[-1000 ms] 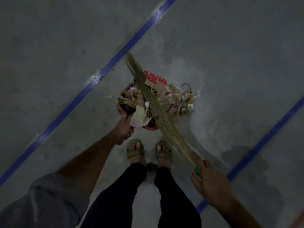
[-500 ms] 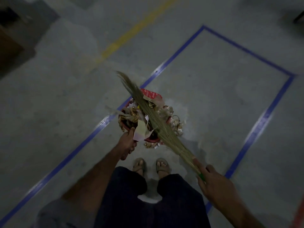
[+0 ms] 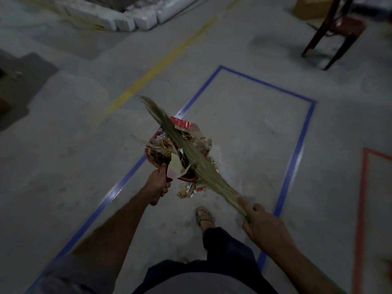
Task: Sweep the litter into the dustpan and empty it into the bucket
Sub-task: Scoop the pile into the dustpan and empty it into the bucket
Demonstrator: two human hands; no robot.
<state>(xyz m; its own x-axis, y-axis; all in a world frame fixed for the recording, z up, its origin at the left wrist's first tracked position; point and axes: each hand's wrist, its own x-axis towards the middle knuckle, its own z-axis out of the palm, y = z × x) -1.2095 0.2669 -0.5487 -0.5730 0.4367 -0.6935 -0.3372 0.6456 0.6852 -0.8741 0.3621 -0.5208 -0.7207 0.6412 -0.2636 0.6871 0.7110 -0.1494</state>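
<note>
A red dustpan [image 3: 186, 178] heaped with paper and wrapper litter [image 3: 161, 149] is lifted off the floor. My left hand [image 3: 158, 184] grips its handle at the near edge. A straw broom [image 3: 182, 145] lies diagonally across the heap, pressing the litter down. My right hand [image 3: 261, 224] holds the broom at its green handle end. A few scraps [image 3: 187, 190] hang or fall just below the pan. No bucket is in view.
Blue tape [image 3: 297, 145] outlines a rectangle on the grey concrete floor, with a yellow line [image 3: 161, 62] beyond and red tape [image 3: 361, 209] at right. A dark red chair [image 3: 335, 28] stands far right, white foam blocks [image 3: 127, 18] at the back. My sandalled foot [image 3: 203, 215] steps forward.
The loaded dustpan has risen off the floor with the broom held over it. I have straightened up and started walking, so the view now takes in more of the room.
</note>
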